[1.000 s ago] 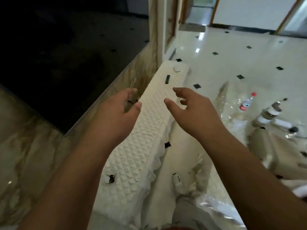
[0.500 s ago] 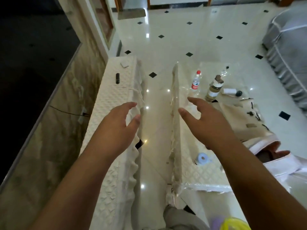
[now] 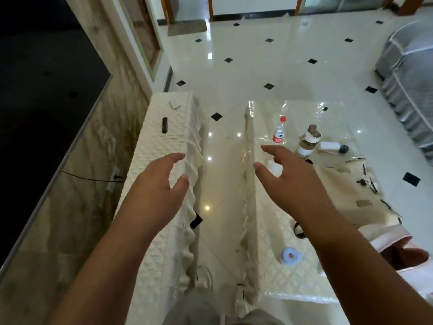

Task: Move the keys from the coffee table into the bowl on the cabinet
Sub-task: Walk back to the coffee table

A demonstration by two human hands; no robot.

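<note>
Both my hands hover open in front of me and hold nothing. My left hand [image 3: 154,191] is over the long cabinet [image 3: 164,141], which is draped in white quilted cloth. My right hand [image 3: 288,181] is over the coffee table [image 3: 269,273], covered in quilted cloth under clear plastic. Small dark items [image 3: 365,182], possibly the keys, lie on a cream cloth at the table's right side, well right of my right hand. A clear round shape [image 3: 203,276], perhaps the bowl, shows at the cabinet's near end.
A black remote [image 3: 164,125] and white card [image 3: 175,103] lie on the cabinet's far end. On the table stand a red-capped bottle [image 3: 278,133], a jar [image 3: 308,143] and a blue tape roll [image 3: 290,255]. A grey sofa [image 3: 410,90] is at right.
The view has swung right from the cabinet, so the coffee table and sofa have come into sight. Both hands stay raised and open, a little wider apart.
</note>
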